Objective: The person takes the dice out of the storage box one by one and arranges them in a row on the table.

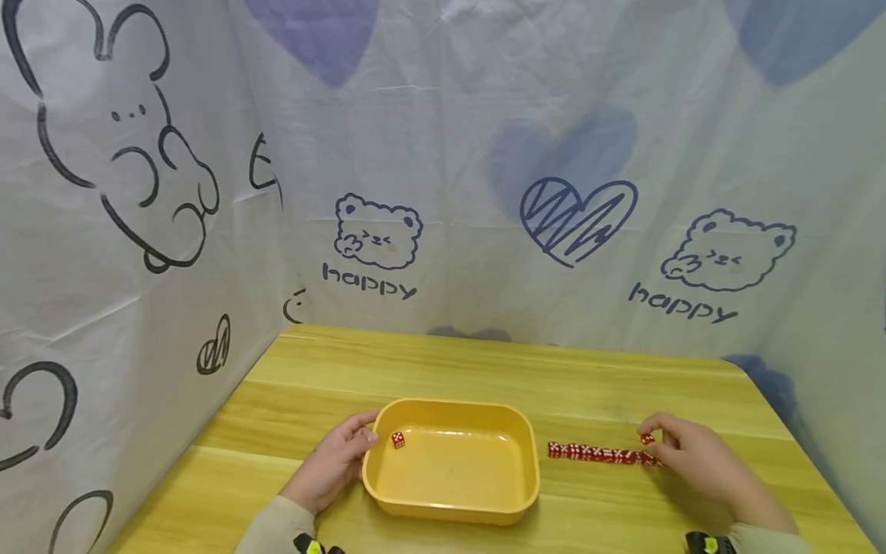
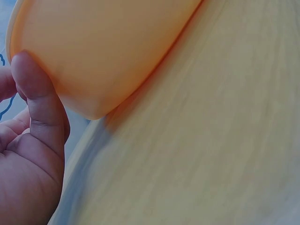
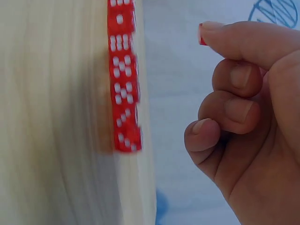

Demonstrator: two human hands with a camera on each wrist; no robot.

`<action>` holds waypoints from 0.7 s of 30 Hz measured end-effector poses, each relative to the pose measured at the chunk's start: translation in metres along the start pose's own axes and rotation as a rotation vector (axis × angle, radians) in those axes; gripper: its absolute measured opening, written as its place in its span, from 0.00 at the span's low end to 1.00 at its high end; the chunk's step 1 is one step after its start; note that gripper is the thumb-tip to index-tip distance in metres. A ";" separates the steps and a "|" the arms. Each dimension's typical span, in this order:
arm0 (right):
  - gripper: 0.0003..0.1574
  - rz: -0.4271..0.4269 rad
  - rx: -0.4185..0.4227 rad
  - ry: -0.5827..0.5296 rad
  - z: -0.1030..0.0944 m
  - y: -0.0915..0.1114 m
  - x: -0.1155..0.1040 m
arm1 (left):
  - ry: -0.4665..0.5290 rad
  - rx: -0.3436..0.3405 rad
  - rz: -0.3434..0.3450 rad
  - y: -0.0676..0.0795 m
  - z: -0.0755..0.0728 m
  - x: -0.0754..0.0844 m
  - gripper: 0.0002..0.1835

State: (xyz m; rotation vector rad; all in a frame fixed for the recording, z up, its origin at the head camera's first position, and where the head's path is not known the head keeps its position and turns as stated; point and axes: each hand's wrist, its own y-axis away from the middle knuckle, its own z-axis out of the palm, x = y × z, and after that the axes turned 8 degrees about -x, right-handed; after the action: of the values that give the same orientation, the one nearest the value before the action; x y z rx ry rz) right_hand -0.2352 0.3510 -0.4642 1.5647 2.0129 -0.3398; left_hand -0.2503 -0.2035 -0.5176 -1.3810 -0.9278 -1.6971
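Note:
A yellow plastic tray stands on the table, with one red die inside near its left wall. My left hand holds the tray at its left rim, and in the left wrist view the thumb lies against the tray wall. To the right of the tray runs a straight row of red dice with white pips. Over the right end of this row, my right hand pinches a single red die between thumb and forefinger. Only a sliver of that die shows in the right wrist view.
The wood-grain table reaches back to a white cloth printed with hearts and bear faces. Another cloth side closes off the left. Both wrists wear dark straps.

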 end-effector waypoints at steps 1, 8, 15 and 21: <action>0.13 0.012 0.002 0.001 -0.002 0.002 0.004 | 0.000 0.002 0.000 0.000 0.000 0.000 0.31; 0.14 0.063 -0.008 -0.045 -0.011 0.011 0.028 | 0.005 0.006 -0.011 0.001 0.000 -0.001 0.31; 0.16 0.088 -0.028 -0.054 -0.013 0.019 0.051 | -0.008 0.008 -0.011 0.000 0.000 0.000 0.31; 0.18 0.132 -0.038 -0.066 -0.014 0.021 0.064 | -0.007 0.005 -0.007 -0.001 0.000 0.001 0.30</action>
State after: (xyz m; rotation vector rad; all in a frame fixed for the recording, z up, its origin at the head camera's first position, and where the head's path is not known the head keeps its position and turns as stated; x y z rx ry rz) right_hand -0.2299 0.4159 -0.4866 1.6321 1.8449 -0.2961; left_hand -0.2512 -0.2031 -0.5169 -1.3827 -0.9421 -1.6948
